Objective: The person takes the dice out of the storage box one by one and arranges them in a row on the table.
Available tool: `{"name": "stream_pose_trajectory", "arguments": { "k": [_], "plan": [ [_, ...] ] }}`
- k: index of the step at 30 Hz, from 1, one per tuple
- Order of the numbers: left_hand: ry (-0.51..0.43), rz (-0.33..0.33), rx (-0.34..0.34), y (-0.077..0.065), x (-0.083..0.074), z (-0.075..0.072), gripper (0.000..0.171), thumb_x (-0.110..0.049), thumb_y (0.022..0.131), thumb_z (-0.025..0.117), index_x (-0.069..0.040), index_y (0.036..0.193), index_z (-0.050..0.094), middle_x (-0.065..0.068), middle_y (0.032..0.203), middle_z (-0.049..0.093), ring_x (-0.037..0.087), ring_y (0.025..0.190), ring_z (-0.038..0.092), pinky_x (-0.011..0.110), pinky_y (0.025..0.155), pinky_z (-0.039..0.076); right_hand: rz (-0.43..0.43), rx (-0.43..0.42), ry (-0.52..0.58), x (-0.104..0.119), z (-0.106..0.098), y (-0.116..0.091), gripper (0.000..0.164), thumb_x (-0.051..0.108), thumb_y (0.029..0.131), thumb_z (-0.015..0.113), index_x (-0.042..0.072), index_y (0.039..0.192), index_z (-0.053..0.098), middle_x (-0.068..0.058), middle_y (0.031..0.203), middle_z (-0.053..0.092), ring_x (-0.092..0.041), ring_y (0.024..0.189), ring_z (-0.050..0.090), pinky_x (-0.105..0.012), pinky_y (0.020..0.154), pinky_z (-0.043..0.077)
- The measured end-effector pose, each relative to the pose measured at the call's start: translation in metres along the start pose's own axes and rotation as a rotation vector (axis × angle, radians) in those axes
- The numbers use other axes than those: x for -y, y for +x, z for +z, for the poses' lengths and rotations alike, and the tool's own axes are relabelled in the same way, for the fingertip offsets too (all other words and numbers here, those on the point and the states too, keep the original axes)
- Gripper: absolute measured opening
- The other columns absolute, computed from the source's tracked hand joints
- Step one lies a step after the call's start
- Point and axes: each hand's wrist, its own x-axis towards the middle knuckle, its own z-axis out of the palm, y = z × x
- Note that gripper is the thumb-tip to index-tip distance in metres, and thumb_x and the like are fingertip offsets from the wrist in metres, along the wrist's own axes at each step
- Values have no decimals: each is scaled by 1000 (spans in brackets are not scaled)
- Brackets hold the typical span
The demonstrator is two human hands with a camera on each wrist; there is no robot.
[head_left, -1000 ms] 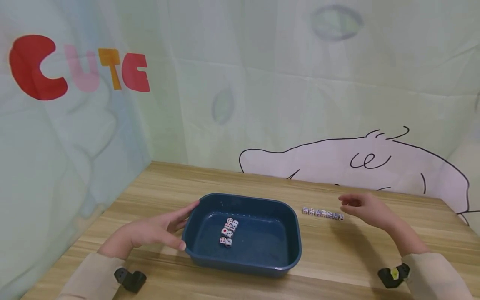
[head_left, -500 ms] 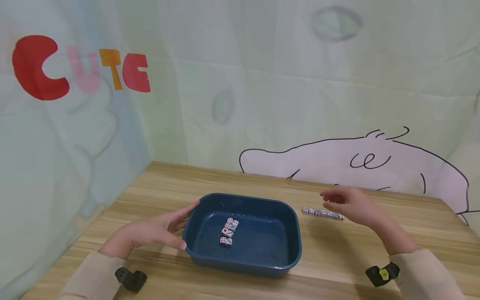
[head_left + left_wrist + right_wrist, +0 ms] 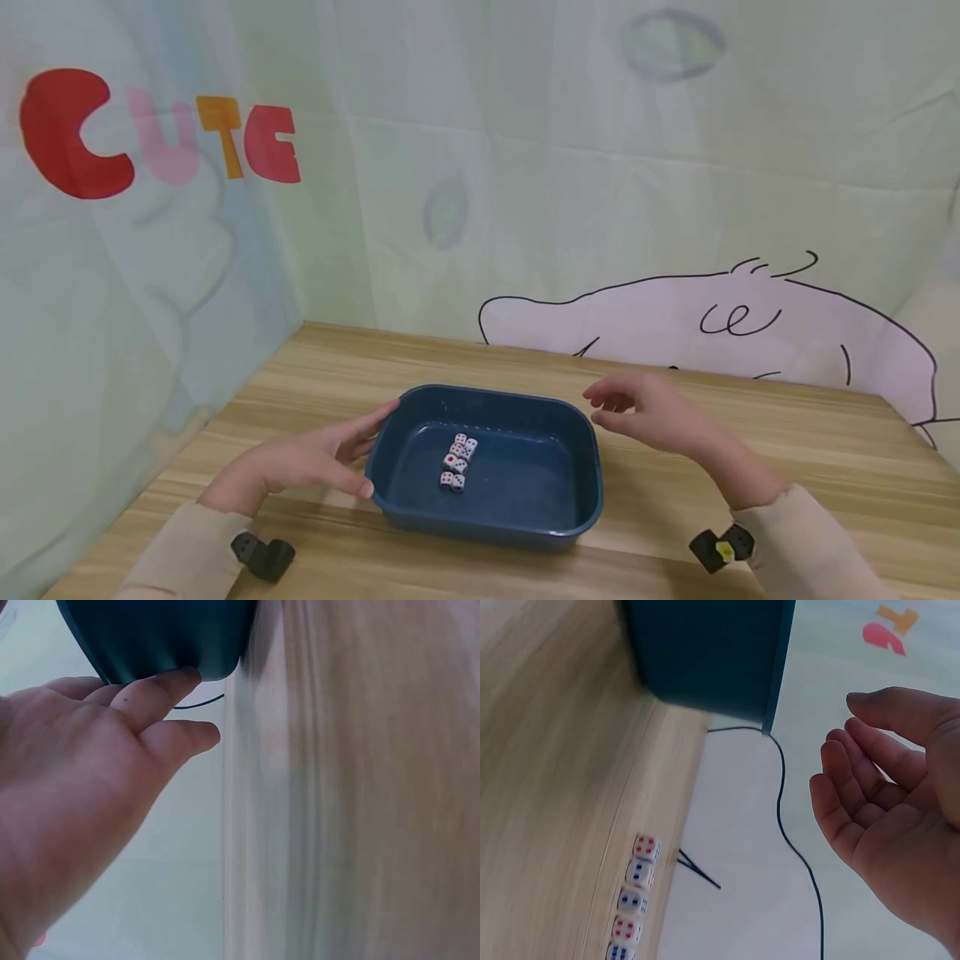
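A dark blue tray (image 3: 480, 527) stands on the wooden table, with several white dice (image 3: 452, 460) grouped on the left of its floor. At the tray's left end, my left hand (image 3: 303, 462) touches the outer wall with spread fingers and thumb. My right hand (image 3: 651, 417) hovers by the tray's right rim, its fingers loosely bent and, in the right wrist view, nothing between them. That same view shows a straight row of dice (image 3: 632, 901) on the table below the hand; in the head view the hand and forearm hide this row.
Behind the wooden table (image 3: 352, 350) hangs a pale printed cloth (image 3: 540, 208) with a line-drawn animal. Another cloth wall with coloured letters (image 3: 221, 137) runs along the left side. Each wrist wears a small black device (image 3: 262, 557).
My right hand has moved left, from the right end of the dice row to the tray's right rim, covering the row in the head view. The left hand and tray stay put.
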Motion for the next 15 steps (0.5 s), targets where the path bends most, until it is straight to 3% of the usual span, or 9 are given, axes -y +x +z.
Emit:
{"name": "stream_pose_trajectory", "arguments": {
  "k": [15],
  "plan": [
    [0,-7,-2,-1,-2,0,104,-15,85,71,-6,154,-5,26,159,0,54,141,10,61,110,16,-108,111,79,35,36,22,25,13,90,67,4,113,67,-4,98,68,-10,84,61,-21,73,51]
  ]
}}
